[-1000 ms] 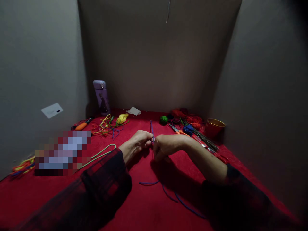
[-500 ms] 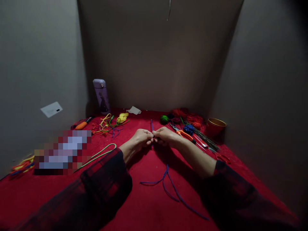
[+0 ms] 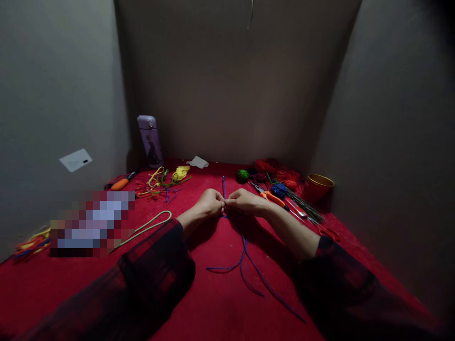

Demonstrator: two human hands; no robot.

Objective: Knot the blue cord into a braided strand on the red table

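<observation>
My left hand [image 3: 212, 202] and my right hand [image 3: 240, 201] meet at the middle of the red table, fingertips pinched close together on a thin purple-blue cord [image 3: 224, 185]. The cord's upper part runs straight away from me beyond the fingers. Just what lies between the fingertips is hidden. Nearer me, loose purple cord ends [image 3: 245, 251] spread over the red cloth [image 3: 227, 312]. A pale green cord loop [image 3: 156, 220] lies left of my left wrist. Orange-handled pliers [image 3: 272, 198] lie to the right, beyond my right forearm.
A purple bottle [image 3: 151, 142] stands back left near yellow yarn [image 3: 181, 173]. At the back right are a green yarn ball [image 3: 242, 176], red yarn [image 3: 273, 170], blue yarn [image 3: 279, 190], scissors [image 3: 329, 232] and a red cup [image 3: 318, 187]. Grey walls [image 3: 227, 85] enclose the table.
Both hands stay pinched on the cord, with small finger shifts. The loose cord ends nearer me have slid slightly away from me and to the left.
</observation>
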